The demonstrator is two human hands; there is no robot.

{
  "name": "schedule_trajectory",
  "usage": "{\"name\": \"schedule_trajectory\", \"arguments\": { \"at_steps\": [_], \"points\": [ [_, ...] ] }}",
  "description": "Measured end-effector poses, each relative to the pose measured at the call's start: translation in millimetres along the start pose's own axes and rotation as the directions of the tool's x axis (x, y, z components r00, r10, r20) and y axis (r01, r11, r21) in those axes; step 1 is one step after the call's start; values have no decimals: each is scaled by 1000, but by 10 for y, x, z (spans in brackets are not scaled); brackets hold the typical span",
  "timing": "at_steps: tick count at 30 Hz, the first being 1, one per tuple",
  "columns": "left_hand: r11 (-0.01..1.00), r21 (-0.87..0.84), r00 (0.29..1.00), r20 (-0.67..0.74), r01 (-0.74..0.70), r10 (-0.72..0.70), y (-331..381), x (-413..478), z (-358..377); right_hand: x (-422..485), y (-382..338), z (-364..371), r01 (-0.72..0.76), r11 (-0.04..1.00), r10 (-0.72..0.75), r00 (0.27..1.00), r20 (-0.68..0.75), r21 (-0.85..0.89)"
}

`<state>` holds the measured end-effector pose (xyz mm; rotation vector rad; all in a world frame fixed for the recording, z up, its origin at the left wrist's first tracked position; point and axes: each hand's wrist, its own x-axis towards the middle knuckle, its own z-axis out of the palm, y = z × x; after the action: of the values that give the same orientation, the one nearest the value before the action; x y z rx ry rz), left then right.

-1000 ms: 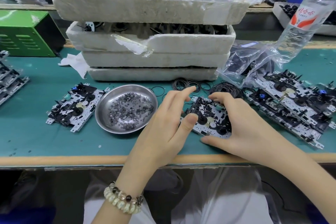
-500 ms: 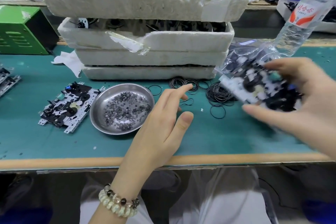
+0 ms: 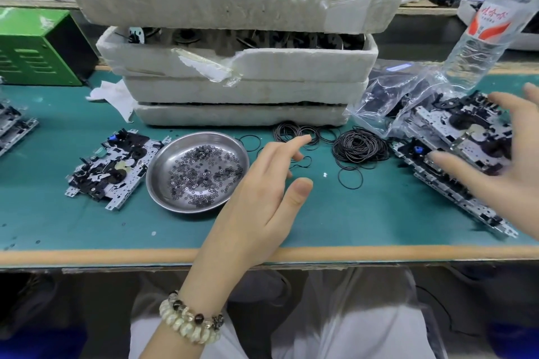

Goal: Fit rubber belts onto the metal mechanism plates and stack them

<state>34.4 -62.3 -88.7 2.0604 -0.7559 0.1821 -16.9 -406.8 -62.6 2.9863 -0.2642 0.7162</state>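
Observation:
My right hand (image 3: 513,172) grips a metal mechanism plate (image 3: 460,131) between thumb and fingers, on top of a stack of similar plates (image 3: 455,192) at the table's right edge. My left hand (image 3: 262,198) hovers over the middle of the green mat with fingers relaxed, holding nothing. A pile of black rubber belts (image 3: 360,146) lies between my hands, a smaller bunch (image 3: 294,131) lies behind my left fingers, and a single belt (image 3: 350,179) lies loose in front of the pile. Another mechanism plate (image 3: 108,166) lies flat at the left.
A steel bowl (image 3: 163,192) of small washers sits left of my left hand. Stacked foam trays (image 3: 239,87) fill the back. A clear bag (image 3: 388,96) and water bottle (image 3: 481,38) stand behind the right stack. A green box (image 3: 32,46) and more plates (image 3: 11,128) are far left.
My right hand lifted the plate from the table's centre, carried it right and set it on the stack. My left hand let go of it and stayed near the middle.

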Motion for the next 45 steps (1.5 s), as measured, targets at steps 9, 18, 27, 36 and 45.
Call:
{"name": "schedule_trajectory", "arguments": {
  "at_steps": [9, 18, 27, 36, 45],
  "points": [
    [999, 35, 1000, 12, 6, -6, 1, 3, 1, -327, -1260, -149, 393, 918, -380, 910, -167, 47],
    [993, 112, 1000, -5, -18, 19, 41, 10, -6, -134, -1424, 122, 409, 890, -441, 884, -156, -201],
    [934, 357, 985, -165, 11, 51, 14, -120, -369, -170, -1814, 46, 299, 847, -274, 954, -122, 440],
    [568, 706, 856, -517, 422, 6, -690, -433, -1305, -227, -1771, 84, -45, 438, -88, 992, 93, 898],
    [426, 817, 885, -459, 388, 74, -728, -284, -1605, -241, -1570, 151, -2, 262, 110, 994, -28, 965]
  ]
}}
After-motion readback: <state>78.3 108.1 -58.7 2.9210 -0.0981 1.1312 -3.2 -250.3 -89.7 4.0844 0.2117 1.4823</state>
